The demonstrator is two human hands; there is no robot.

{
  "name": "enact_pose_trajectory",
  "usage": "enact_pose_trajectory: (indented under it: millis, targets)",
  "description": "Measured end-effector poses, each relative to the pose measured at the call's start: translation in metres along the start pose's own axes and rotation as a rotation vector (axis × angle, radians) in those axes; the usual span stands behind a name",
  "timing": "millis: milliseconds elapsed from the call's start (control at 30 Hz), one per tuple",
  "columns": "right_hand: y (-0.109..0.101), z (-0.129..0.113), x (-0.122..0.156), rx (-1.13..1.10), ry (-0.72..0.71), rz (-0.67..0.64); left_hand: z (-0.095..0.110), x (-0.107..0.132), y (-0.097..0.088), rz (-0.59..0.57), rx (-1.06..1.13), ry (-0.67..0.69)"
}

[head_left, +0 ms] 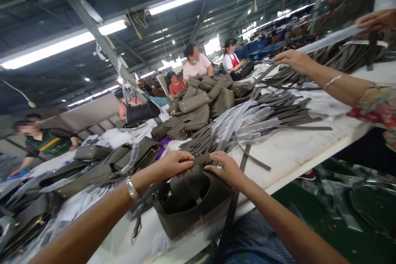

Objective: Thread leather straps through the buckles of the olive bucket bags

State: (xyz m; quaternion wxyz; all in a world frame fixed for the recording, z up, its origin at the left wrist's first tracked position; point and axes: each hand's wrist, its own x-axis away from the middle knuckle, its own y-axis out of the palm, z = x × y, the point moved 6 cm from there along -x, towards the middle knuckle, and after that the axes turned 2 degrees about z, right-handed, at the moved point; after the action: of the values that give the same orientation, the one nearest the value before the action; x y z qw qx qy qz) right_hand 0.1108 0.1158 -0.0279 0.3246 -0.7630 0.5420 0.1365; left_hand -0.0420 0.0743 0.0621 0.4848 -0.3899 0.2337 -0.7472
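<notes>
A dark olive handbag stands at the table's near edge, its top gaping toward me. Just above its far rim, my left hand pinches one end of a short olive strap. My right hand grips the strap's other end, thumb and fingers closed on it. Whether the strap is joined to the bag is hidden by my fingers. A metal buckle on a strap end hangs at the bag's left. Under my right forearm, a long dark strap runs down over the table edge.
Piled olive bags lie beyond my hands, with more bags at left. Loose straps and clear plastic sleeves cover the white table. At right, a co-worker's hands stretch a plastic-covered strip. Other people sit farther back.
</notes>
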Motion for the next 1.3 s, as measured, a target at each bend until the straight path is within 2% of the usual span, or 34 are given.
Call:
enact_pose_trajectory:
  millis: [233,300,467,567,667,767,867,1167,1300]
  targets:
    - [0.0,-0.009,0.009,0.0,0.042,0.095,0.005,-0.015,-0.008,0.139,-0.22,0.084]
    - [0.001,-0.012,0.011,0.023,0.04,0.108,0.006,-0.017,-0.008,0.111,-0.176,0.07]
    - [0.005,-0.016,0.008,-0.012,-0.007,0.037,0.003,-0.015,0.0,-0.042,0.074,-0.022]
    - [0.002,-0.014,0.007,-0.03,0.016,0.086,0.001,-0.014,0.003,-0.071,0.089,-0.026]
    - [0.001,-0.013,0.011,-0.007,0.041,0.168,-0.001,-0.016,-0.001,0.002,-0.028,-0.036]
    - [0.003,-0.015,0.016,0.021,0.045,0.226,0.007,-0.017,-0.012,0.144,-0.252,0.038]
    - [0.005,-0.018,0.019,0.05,0.04,0.242,0.016,-0.017,-0.016,0.203,-0.439,0.109]
    - [0.007,-0.024,0.023,0.156,0.001,0.242,0.033,-0.026,-0.004,0.2,-0.698,0.172]
    - [0.012,-0.028,0.027,0.169,-0.023,0.257,0.04,-0.032,0.001,0.071,-0.692,0.137]
